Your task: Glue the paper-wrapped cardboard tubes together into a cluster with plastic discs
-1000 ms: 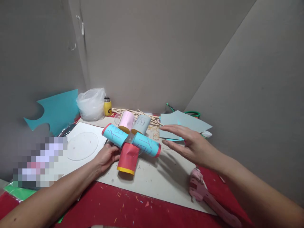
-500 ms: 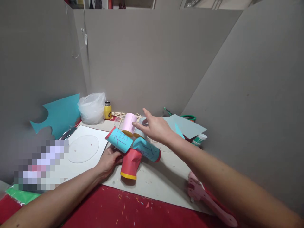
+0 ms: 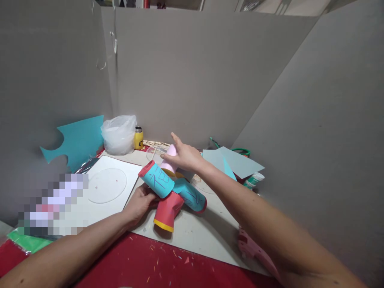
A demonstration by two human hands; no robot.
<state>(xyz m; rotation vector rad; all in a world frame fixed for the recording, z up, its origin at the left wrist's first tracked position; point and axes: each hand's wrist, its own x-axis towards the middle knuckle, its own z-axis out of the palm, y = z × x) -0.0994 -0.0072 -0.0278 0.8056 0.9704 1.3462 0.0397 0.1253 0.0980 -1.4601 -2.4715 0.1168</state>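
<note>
In the head view my left hand has its fingers partly hidden behind a cluster of paper tubes, holding it from the left. The cluster shows a tilted blue paper tube with red trim and purple writing, a second blue tube leaning right, and a dented red tube with a yellow rim. Behind them is a pink paper tube with a yellow edge; whether it is joined to the cluster I cannot tell. My right hand is at the pink tube, thumb and forefinger apart, the thumb crossing in front.
A white sheet with a clear disc lies left. At the back are a plastic bag, a yellow bottle and thin sticks. Grey card and a white-green tube lie right; a pink glue gun is partly under my forearm.
My right hand has moved left over the pink tube. The paper cluster has shifted and turned slightly in my left hand. The camera view has moved a little.
</note>
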